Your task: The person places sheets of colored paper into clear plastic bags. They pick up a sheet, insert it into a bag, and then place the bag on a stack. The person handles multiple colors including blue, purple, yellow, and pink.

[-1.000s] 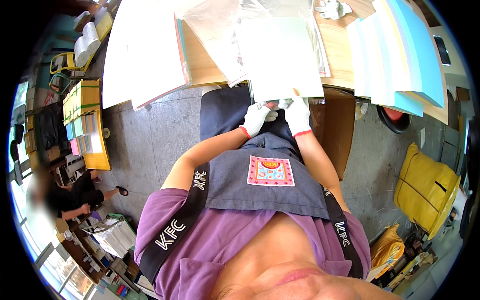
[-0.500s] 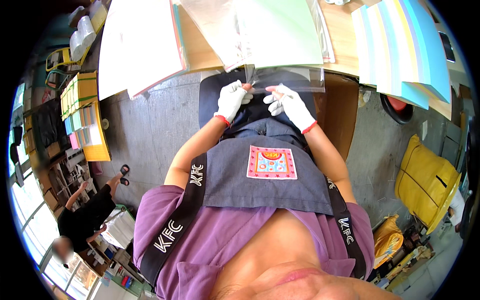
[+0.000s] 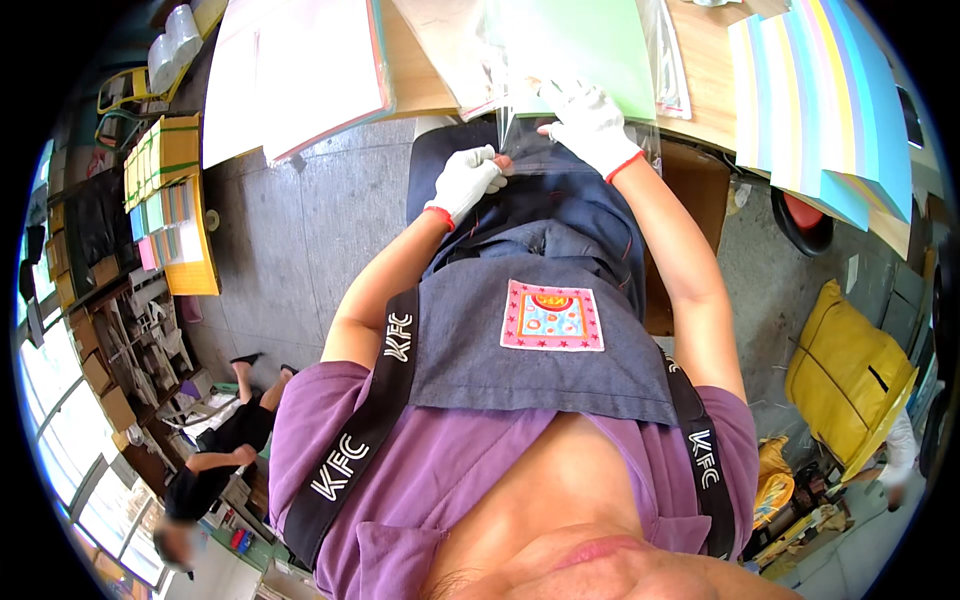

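A light green sheet of paper (image 3: 575, 50) lies on the table in front of me, with a clear plastic bag (image 3: 518, 120) about its near end. The bag's loose film hangs over the table edge above my lap. My left hand (image 3: 466, 185), in a white glove with bare fingertips showing, is closed in a pinch on the film. Stretched out over the near edge of the green sheet is my right hand (image 3: 592, 128), gloved the same way, its fingers apart and touching the film or sheet.
To the left lies a stack of white sheets (image 3: 300, 80); to the right, fanned stacks of pastel paper (image 3: 800, 110). Further clear bags (image 3: 435, 40) lie beside the green sheet. A yellow wrapped bundle (image 3: 850, 370) stands on the floor at right. A person in black (image 3: 205, 470) is at lower left.
My right hand has moved forward from the bag's hanging edge onto the green sheet, its fingers spreading. My left hand keeps its pinch, drawing the film taut. The person in black has moved.
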A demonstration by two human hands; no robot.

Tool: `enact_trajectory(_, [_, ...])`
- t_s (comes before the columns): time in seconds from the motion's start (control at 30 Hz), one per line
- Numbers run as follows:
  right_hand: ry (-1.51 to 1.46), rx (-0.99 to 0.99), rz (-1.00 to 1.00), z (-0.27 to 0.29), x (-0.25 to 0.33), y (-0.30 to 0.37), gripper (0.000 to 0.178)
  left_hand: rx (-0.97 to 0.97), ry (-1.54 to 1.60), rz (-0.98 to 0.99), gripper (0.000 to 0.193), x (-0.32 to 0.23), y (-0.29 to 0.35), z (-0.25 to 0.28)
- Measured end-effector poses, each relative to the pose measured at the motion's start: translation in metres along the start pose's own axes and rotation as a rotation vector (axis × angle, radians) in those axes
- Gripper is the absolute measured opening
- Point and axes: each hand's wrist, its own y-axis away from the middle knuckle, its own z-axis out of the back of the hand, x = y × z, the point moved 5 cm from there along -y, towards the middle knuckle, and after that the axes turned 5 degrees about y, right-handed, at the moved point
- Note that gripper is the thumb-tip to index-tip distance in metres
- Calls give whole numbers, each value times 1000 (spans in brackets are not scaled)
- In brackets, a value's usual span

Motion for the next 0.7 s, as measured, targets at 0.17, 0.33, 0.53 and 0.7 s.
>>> enact_trajectory(0.17, [-93,58,-2,-15,43,40,17,24,147,24,20,12,5,11])
enact_trajectory(0.33, [-157,111,-17,-22,72,41,15,146,392,139,18,27,-4,12])
enact_trajectory(0.53, [-527,149,104,-19,62,44,15,76,370,61,20,21,-3,9])
enact_trajectory(0.7, [-1960,-520,-1045,2,-110,195,20,-8,68,11,25,19,4,17])
